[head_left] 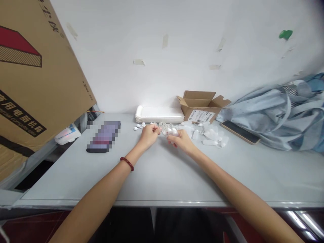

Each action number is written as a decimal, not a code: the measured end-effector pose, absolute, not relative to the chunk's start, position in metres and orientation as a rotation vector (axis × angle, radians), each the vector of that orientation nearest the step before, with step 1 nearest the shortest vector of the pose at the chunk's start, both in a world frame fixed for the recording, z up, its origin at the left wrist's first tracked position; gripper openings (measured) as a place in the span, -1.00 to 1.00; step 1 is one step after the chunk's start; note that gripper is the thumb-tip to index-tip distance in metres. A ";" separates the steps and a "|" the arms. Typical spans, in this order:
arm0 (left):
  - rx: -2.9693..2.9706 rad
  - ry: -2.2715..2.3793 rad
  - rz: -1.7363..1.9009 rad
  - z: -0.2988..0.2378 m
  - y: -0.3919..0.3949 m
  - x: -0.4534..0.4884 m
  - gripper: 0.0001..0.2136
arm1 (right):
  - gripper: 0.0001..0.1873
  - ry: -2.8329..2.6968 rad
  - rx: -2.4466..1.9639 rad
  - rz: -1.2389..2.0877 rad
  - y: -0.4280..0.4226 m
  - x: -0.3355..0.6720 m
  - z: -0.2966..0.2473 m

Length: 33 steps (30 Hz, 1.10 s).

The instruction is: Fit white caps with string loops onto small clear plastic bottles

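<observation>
Closest in, a red beaded bracelet [127, 163] circles the left wrist. The left hand [149, 135] sits just left of a small tangle of thin white cord and white plastic pieces [165, 129], its fingertips [159, 130] pinched together at the tangle's edge; whether they clamp a strand is too small to tell. The right hand [178, 141] curls closed on the tangle, which is held just above a pale grey desk [162, 179]. Left of the tangle lie small white plastic pieces [139, 126], then a dark, pixelated object [103, 136]. Right of it, translucent white plastic tubes [211, 136] lie scattered. Beyond the tangle stand a white rectangular pulp tray [159, 114] and an open brown cardboard box [202, 104]. Farther right are a dark-screened phone in a tan case [240, 132] and a crumpled pale blue cloth bag [278, 114]. A large printed cardboard carton [37, 77] tilts far left of the tangle, before a white wall [113, 50].
</observation>
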<state>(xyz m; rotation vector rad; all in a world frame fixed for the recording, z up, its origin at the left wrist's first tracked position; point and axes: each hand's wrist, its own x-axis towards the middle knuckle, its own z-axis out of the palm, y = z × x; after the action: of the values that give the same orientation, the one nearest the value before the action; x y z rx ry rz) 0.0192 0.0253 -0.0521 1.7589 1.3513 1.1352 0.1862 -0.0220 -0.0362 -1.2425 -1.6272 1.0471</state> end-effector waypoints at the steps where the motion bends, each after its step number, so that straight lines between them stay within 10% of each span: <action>1: 1.747 1.397 1.140 -0.055 0.029 0.017 -0.80 | -0.80 -1.649 -1.251 1.037 -0.023 0.186 -0.036; 33: 1.581 1.162 1.100 -0.032 0.016 0.009 -0.71 | -0.73 -1.769 -1.094 1.287 -0.031 0.181 -0.036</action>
<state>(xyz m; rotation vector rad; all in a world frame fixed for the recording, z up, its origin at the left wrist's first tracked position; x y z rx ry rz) 0.0086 0.0156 -0.0323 1.5813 1.1619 1.0999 0.1809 -0.0314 -0.0356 -1.0941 -1.7695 1.2874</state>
